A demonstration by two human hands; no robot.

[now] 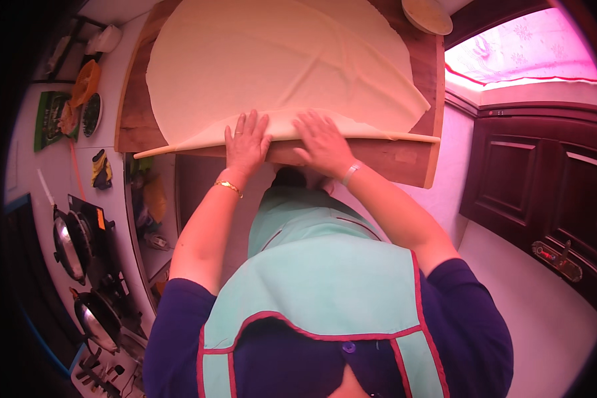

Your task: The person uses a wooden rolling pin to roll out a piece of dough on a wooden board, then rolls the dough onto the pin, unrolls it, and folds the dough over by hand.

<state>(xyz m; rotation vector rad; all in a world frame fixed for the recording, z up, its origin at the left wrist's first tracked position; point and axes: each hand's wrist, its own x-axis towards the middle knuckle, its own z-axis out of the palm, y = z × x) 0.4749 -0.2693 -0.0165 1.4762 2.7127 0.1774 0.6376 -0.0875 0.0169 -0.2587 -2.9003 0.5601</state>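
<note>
A very large, thin round sheet of dough [259, 60] covers most of a wooden board [371, 156], with creases on its right part. Along the near edge lies a long thin rolling pin [154, 152], and the dough's near edge is wrapped around its middle. Both ends of the pin stick out bare. My left hand [247, 140] rests flat on the wrapped part, fingers stretched forward. Beside it, a small gap to the right, my right hand [323, 140] also lies flat with its fingers apart. Both palms press on the dough-covered pin rather than grip it.
A shallow round dish [428, 16] sits at the board's far right corner. On the left counter are an orange bag [86, 83], a green packet [48, 119], gloves [101, 170] and lidded pans [71, 242]. A dark wooden door [511, 176] stands at right.
</note>
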